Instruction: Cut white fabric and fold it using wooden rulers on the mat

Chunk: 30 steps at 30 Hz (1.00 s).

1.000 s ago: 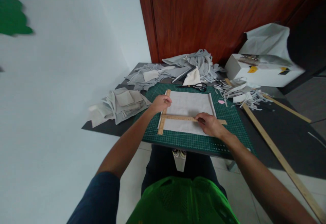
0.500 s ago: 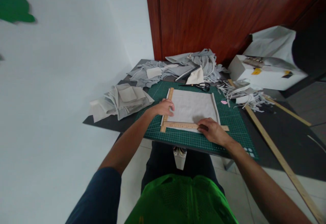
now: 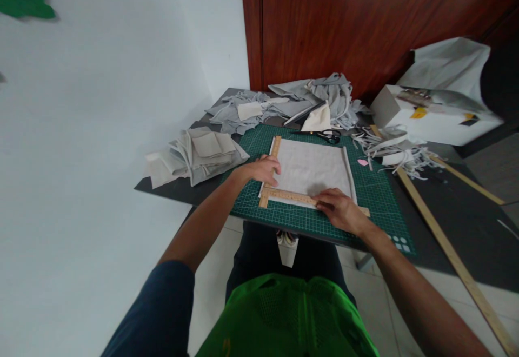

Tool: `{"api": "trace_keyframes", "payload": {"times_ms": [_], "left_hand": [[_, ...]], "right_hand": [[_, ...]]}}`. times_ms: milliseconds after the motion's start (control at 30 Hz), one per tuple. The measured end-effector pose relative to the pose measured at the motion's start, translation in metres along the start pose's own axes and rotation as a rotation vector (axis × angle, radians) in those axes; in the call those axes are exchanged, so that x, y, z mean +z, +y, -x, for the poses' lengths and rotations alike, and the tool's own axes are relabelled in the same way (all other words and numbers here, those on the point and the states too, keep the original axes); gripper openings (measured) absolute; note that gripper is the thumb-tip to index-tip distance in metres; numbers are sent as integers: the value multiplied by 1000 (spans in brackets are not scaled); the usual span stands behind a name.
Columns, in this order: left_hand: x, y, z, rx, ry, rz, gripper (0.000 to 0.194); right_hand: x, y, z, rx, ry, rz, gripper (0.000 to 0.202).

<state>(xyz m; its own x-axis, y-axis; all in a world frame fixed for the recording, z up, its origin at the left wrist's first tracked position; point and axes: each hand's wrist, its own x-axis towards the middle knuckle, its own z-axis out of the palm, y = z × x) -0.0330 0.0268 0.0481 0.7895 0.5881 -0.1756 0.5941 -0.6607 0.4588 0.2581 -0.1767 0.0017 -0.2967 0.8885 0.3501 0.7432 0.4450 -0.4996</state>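
Observation:
A pale fabric piece (image 3: 312, 167) lies flat on the green cutting mat (image 3: 379, 205). One wooden ruler (image 3: 276, 146) runs along its left side, and a second wooden ruler (image 3: 292, 197) lies along its near edge, crossing the first at the near left corner. My left hand (image 3: 265, 170) rests over the left ruler and the fabric's edge, its fingers bent and partly apart. My right hand (image 3: 338, 210) has its fingers closed together on the near ruler, toward its right part. What lies under the fingertips of both hands is hidden.
Black scissors (image 3: 324, 135) lie at the mat's far edge. Folded cloths (image 3: 206, 154) are at the left, grey fabric (image 3: 243, 111) is behind. Cut strips (image 3: 401, 154), a long wooden strip (image 3: 438, 232) and a white box (image 3: 433, 113) are at the right.
The view has shifted slightly, and the crossed rulers look slightly more tilted. My left hand sits a little lower along its ruler. My right hand stays on the near ruler.

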Motion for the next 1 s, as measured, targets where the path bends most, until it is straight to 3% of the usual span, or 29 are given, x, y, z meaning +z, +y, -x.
{"api": "trace_keyframes", "payload": {"times_ms": [467, 733, 867, 1000], "left_hand": [[-1, 5, 2, -3, -3, -6, 56], [-12, 12, -2, -14, -6, -61, 51], [-15, 33, -13, 51, 43, -58, 36], [3, 75, -33, 248, 49, -40, 14]], "right_hand": [[-2, 0, -1, 28, -12, -10, 23], [-39, 12, 2, 129, 34, 18, 25], [-62, 32, 12, 205, 95, 57, 30], [-79, 46, 23, 250, 89, 72, 33]]}}
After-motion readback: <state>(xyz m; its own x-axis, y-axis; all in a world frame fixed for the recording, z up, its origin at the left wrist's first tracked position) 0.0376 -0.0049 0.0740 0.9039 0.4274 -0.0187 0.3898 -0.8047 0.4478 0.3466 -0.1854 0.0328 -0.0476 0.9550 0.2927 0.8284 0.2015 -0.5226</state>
